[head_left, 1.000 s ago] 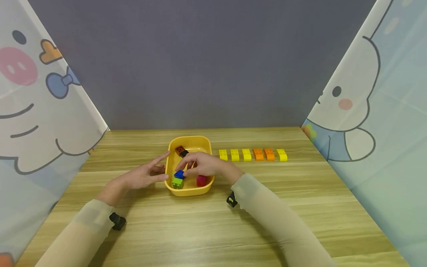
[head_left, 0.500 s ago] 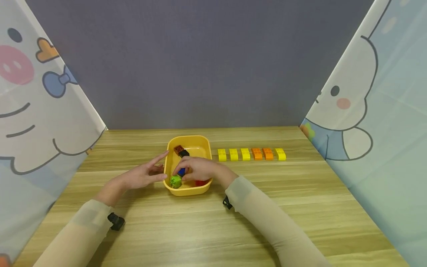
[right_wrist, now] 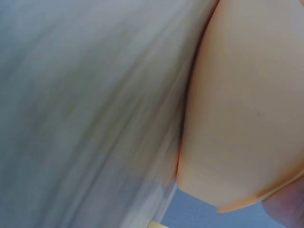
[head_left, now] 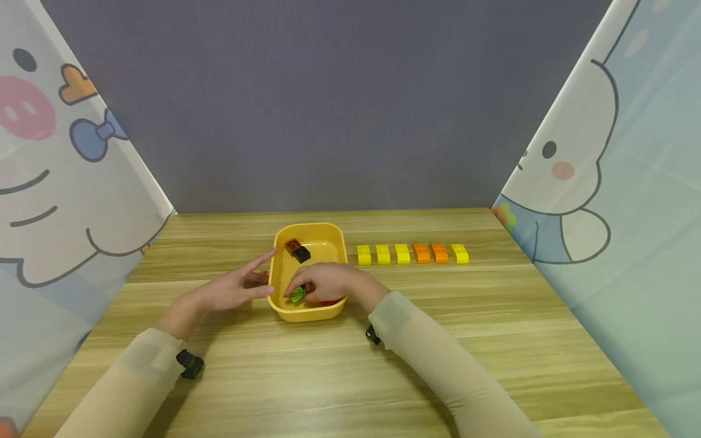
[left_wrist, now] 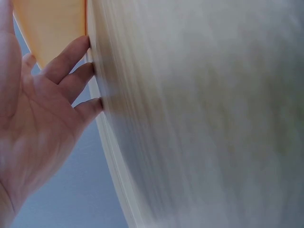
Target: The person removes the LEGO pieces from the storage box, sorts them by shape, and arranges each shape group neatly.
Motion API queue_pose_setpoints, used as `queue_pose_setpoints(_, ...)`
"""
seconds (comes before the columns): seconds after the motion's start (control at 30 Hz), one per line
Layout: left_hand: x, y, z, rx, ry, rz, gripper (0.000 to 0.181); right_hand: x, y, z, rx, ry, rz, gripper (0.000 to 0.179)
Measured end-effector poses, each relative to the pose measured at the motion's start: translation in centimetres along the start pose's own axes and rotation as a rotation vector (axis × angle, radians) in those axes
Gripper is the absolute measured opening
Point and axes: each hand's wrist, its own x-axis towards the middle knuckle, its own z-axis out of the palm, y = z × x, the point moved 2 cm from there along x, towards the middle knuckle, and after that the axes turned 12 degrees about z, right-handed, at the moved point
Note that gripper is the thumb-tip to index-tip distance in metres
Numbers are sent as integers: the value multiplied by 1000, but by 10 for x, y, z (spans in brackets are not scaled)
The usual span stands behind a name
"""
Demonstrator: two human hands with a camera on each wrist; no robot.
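Note:
A yellow plastic box [head_left: 280,267] stands on the table. My left hand [head_left: 232,289] lies at its left side, thumb and index fingertip at the rim and the fingers fairly straight; the left wrist view shows this hand [left_wrist: 45,97] beside the box wall [left_wrist: 52,23]. Inside the box, my right hand [head_left: 328,283] pinches a light green toy brick [head_left: 297,295] between thumb and fingers. A bit of blue brick shows just behind the green one, mostly covered by the hand. A red brick [head_left: 328,302] peeks out below that hand. The right wrist view mostly holds the box's outer wall [right_wrist: 247,104].
A brown brick [head_left: 292,246] and a black brick [head_left: 302,254] lie together at the back left of the box. To the box's right runs a row of yellow bricks [head_left: 383,254] and orange bricks [head_left: 421,253]. A grey panel [head_left: 339,109] rises behind the table.
My right hand has shifted from the blue brick toward the front of the box, onto the green brick. The green brick has turned and moved slightly right. My left hand stays at the rim.

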Motion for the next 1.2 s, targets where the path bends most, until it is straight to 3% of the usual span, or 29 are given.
queue_pose_setpoints(0.2,-1,-2,3,-4,4,-5,92,0,-1,4,-63,11,62,44)
queue_pose_setpoints(0.4,0,-4,3,3,9,-9,92,2,2,5,-51,50,35,37)
queue_pose_setpoints(0.93,0,-2,-2,-10,-14,19,93,-5,-2,-3,96,143,-144,39)
queue_pose_setpoints(1.2,2,-2,-1,-18,-12,14,93,-26,0,-21,231,220,-169,39)
